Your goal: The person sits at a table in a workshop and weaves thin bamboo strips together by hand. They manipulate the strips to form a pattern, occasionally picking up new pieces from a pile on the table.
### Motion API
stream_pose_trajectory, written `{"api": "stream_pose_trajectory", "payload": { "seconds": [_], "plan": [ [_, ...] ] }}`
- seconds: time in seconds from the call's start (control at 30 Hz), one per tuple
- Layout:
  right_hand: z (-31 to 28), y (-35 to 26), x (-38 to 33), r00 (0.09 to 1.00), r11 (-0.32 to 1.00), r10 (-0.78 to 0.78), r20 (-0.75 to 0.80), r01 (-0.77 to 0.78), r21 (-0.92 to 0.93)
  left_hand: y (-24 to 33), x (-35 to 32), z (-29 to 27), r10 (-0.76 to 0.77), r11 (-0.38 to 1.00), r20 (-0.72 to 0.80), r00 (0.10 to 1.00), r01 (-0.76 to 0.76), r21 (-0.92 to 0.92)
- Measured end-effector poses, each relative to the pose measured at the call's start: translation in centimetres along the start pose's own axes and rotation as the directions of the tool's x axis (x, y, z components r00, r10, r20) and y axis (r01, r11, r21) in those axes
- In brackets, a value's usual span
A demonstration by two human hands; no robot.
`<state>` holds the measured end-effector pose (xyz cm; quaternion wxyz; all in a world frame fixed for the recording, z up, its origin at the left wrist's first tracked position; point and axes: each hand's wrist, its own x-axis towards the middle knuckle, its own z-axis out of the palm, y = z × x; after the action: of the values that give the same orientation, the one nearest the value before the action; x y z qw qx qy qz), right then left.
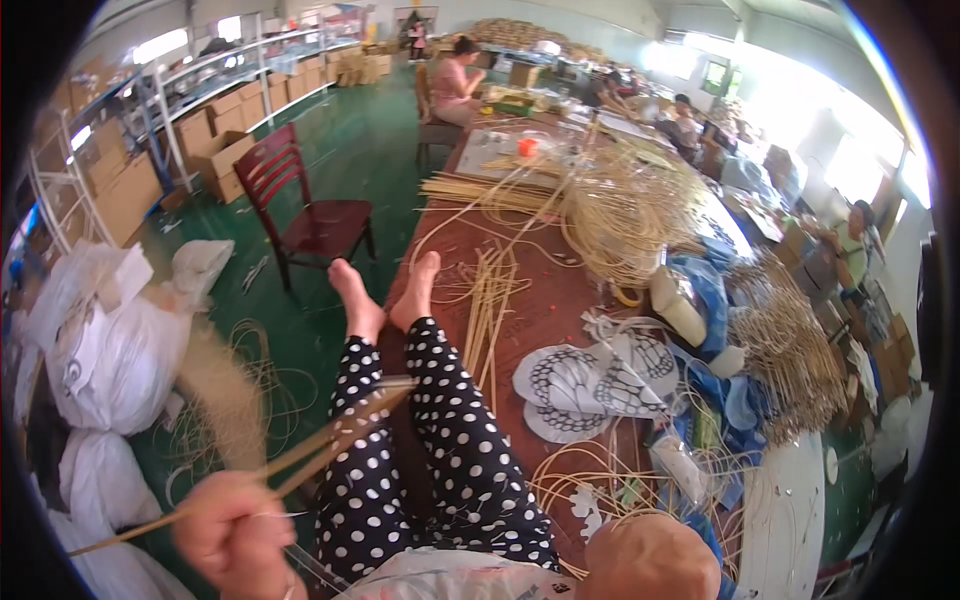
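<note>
My left hand (235,530), smeared by motion, is closed around a thin tan cane strip (330,440) at the lower left. The strip is bent into a narrow V over my legs, and one end sticks out past the hand to the left. A fine pale thread or wire runs by the fingers. At the lower right edge, my right hand (652,557) shows only as a rounded back, its fingers hidden. Near it lie loose cane loops (570,480) and white butterfly-patterned slippers (600,385) on the red-brown table (540,300).
My outstretched legs rest against the table edge. Bundled cane (630,200) and a stack of woven wire-like pieces (785,350) cover the table's right side. A red chair (325,225) stands left, beyond white sacks (125,340). A co-worker (458,85) sits at the far end.
</note>
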<state>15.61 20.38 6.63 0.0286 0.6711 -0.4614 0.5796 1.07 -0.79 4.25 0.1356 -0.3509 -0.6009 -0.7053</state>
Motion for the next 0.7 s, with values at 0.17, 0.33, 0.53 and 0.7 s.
{"api": "stream_pose_trajectory", "payload": {
  "seconds": [0.17,0.33,0.53,0.7],
  "plan": [
    [0.0,-0.7,0.1,0.992,0.998,0.031,-0.119,-0.026,0.049,-0.4,0.2,-4.7,0.042,0.984,-0.215,0.976,-0.078,-0.159],
    [-0.6,3.6,-1.7,0.896,0.995,0.090,-0.434,-0.101,-0.001,-1.3,-0.3,-2.5,-0.116,0.989,-0.169,0.979,0.129,0.067],
    [0.7,8.1,-0.9,0.425,0.728,0.334,-0.842,-0.684,-0.057,-2.7,0.4,5.4,-0.006,0.984,0.426,0.905,-0.070,0.163],
    [4.0,7.0,0.3,0.388,0.648,0.542,-0.745,0.372,0.665,-0.2,0.3,4.2,0.120,0.990,0.495,0.861,-0.142,0.008]
  ]
}}
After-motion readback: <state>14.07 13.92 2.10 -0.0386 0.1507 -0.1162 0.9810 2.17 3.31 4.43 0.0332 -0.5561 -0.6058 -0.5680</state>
